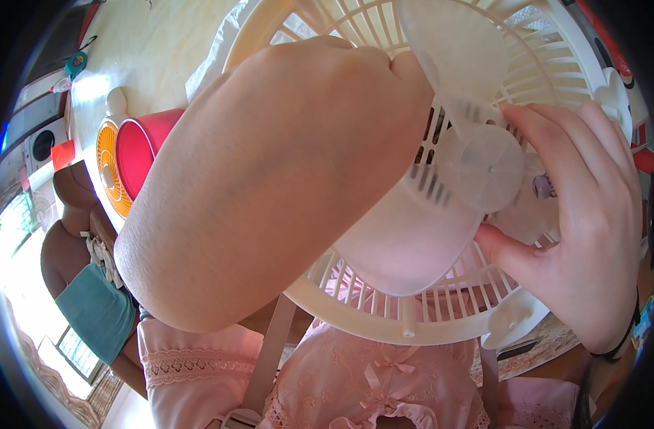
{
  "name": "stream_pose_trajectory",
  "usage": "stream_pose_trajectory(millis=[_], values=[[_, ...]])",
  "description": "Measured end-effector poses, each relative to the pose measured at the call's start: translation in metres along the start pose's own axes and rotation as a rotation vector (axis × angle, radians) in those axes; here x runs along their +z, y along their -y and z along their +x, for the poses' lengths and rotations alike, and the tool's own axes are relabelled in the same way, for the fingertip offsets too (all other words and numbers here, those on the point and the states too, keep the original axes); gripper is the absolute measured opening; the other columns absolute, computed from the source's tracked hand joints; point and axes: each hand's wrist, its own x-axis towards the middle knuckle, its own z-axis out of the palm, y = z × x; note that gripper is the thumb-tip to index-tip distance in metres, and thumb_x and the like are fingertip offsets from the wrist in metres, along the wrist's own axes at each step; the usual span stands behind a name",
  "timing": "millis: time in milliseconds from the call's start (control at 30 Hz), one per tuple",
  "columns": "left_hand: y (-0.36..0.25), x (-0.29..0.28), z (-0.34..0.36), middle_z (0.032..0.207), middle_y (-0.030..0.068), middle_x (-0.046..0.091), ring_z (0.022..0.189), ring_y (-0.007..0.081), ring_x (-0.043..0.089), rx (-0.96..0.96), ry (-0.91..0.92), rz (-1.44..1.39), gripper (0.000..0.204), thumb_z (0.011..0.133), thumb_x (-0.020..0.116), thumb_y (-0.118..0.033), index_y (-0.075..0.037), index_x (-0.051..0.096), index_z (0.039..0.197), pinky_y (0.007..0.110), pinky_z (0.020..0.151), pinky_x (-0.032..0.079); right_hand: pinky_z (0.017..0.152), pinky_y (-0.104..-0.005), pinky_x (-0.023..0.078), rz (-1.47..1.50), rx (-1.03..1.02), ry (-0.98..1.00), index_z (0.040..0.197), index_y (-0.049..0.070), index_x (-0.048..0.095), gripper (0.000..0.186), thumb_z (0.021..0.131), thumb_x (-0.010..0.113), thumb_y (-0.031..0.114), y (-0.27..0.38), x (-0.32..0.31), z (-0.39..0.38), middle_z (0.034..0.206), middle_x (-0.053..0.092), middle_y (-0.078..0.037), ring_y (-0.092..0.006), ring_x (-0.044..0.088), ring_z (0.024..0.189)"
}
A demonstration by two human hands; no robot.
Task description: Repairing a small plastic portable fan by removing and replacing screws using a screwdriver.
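Note:
A cream fan guard (384, 314) with thin radial slats surrounds a translucent fan blade set (395, 250) and its round hub (488, 168). My right hand (592, 193) reaches round the blade set's right side, fingers bent. Its thumb touches the lower blade's edge, and a fingertip rests by the upper blade near the hub. A small purplish round piece (544, 186) shows beside these fingers. My left forearm crosses the middle, and my left hand (341, 71) is bent over the guard's far left part. Its fingertips are hidden, as is whatever they touch.
A pink-red bucket (142, 146) and a small orange fan (110, 168) stand to the left on a pale marbled tabletop (162, 43). Beyond the left edge are brown chairs (69, 247), one with a teal cloth (96, 311). White plastic (220, 50) lies by the guard.

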Motion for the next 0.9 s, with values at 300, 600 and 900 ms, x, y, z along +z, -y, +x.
stream_pose_trajectory(millis=[300,600,900], values=[[0.004,0.003,-0.001,0.071,0.0104,0.057,0.065,0.0318,0.057,0.035,-0.009,0.105,0.013,0.084,0.063,-0.008,-0.006,0.057,0.095,0.041,0.055,0.043,0.079,-0.0393,0.046,-0.007,0.021,0.021,0.109,-0.002,0.060,0.067,0.046,0.080,0.010,0.000,-0.003,-0.002,0.102,0.062,-0.014,-0.0339,0.056,0.093],[0.003,0.007,0.000,0.072,0.0101,0.059,0.064,0.0314,0.058,0.018,0.008,0.088,0.014,0.084,0.064,-0.007,-0.007,0.057,0.096,0.041,0.054,0.044,0.080,-0.0398,0.046,-0.002,0.019,0.023,0.108,-0.002,0.060,0.067,0.046,0.080,0.009,-0.002,0.001,-0.003,0.103,0.062,-0.014,-0.0347,0.056,0.094],[0.004,0.004,0.001,0.071,0.0100,0.058,0.063,0.0315,0.058,0.003,0.062,0.069,0.014,0.082,0.063,-0.006,-0.007,0.057,0.095,0.039,0.053,0.044,0.081,-0.0407,0.046,-0.008,0.007,0.052,0.110,-0.002,0.058,0.068,0.046,0.080,0.007,-0.003,-0.002,-0.001,0.105,0.062,-0.015,-0.0358,0.056,0.095]])
